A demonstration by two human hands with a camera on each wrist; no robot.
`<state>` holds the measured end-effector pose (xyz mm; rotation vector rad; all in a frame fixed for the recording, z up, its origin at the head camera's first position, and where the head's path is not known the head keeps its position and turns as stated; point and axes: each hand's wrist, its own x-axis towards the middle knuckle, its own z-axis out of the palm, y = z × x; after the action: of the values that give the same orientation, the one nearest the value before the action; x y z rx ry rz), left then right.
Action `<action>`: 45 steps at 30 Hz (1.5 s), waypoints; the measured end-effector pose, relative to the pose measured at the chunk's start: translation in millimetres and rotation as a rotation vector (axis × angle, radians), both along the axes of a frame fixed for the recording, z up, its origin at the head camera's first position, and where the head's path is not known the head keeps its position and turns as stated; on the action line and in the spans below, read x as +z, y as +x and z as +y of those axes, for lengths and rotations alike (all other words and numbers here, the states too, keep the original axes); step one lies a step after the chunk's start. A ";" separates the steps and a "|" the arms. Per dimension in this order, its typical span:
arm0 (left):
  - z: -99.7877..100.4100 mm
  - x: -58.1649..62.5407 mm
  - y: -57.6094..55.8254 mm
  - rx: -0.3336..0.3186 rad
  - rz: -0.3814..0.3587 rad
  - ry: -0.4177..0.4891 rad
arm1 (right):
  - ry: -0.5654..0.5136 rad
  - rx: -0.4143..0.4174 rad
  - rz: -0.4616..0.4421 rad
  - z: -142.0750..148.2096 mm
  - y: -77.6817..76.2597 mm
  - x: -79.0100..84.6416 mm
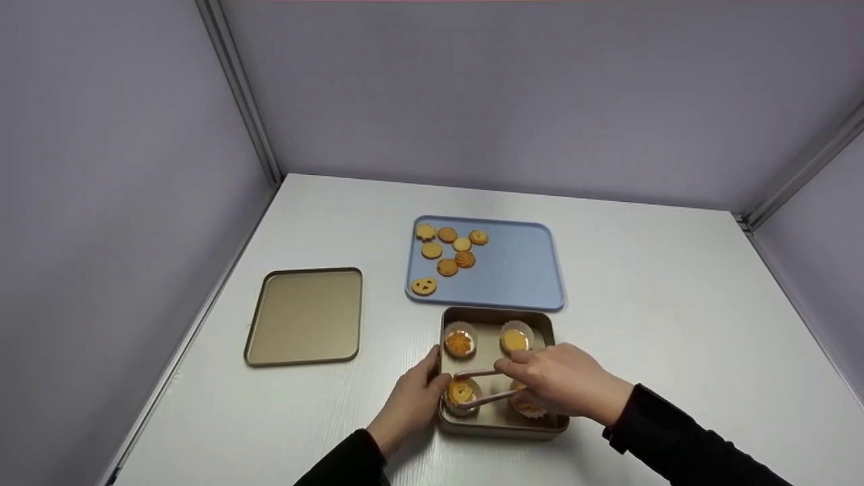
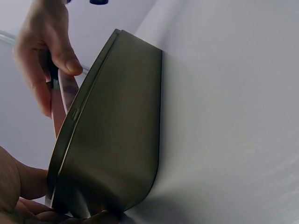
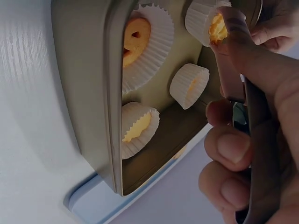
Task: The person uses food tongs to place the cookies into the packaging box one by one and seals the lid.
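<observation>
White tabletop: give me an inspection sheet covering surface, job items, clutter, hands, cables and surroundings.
Surface: white tabletop, faint grain toward the near edge.
Job items: gold tin with four paper cups of cookies; tongs; blue tray with more cookies; shallow gold tray, perhaps the tin's lid.
Clutter: nothing seen.
Hands: left hand grips the tin's left wall; right hand holds the tongs, tips either side of the near-left cookie, contact unclear.
Cables: nothing seen.
Surroundings: grey-lilac wall panels, metal corner posts.
</observation>
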<state>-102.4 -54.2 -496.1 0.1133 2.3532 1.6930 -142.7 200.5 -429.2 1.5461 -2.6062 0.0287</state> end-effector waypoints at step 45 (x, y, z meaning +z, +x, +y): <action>0.1 0.1 0.0 0.006 -0.017 -0.005 | -0.007 -0.027 -0.080 5.9 -1.3 4.4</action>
<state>-102.4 -54.1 -496.0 0.0905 2.3482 1.6837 -144.0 206.4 -424.8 1.5379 -2.6843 0.0991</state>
